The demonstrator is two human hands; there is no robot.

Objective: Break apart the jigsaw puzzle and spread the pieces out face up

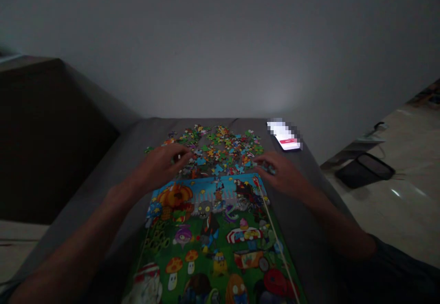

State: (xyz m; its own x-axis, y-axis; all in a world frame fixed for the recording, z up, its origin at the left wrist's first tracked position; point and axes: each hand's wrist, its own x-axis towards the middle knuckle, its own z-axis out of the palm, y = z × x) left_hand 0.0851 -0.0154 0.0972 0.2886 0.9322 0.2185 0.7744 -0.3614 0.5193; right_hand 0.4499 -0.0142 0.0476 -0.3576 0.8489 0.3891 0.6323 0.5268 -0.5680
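Loose jigsaw puzzle pieces lie in a spread pile at the far end of the grey surface. My left hand reaches over the pile's left side, fingers curled and pinched. Whatever it may hold is too dim to name. At the right edge of the pile is my right hand, with thumb and forefinger close together on what looks like a small puzzle piece. Between my forearms lies a colourful cartoon picture sheet, showing a pumpkin, mushrooms and zombies. Its top edge borders the nearest pieces.
A lit phone rests at the far right corner of the grey cloth-covered surface. A pale wall rises directly behind. A dark panel stands at left, and a black mesh object is on the tiled floor at right.
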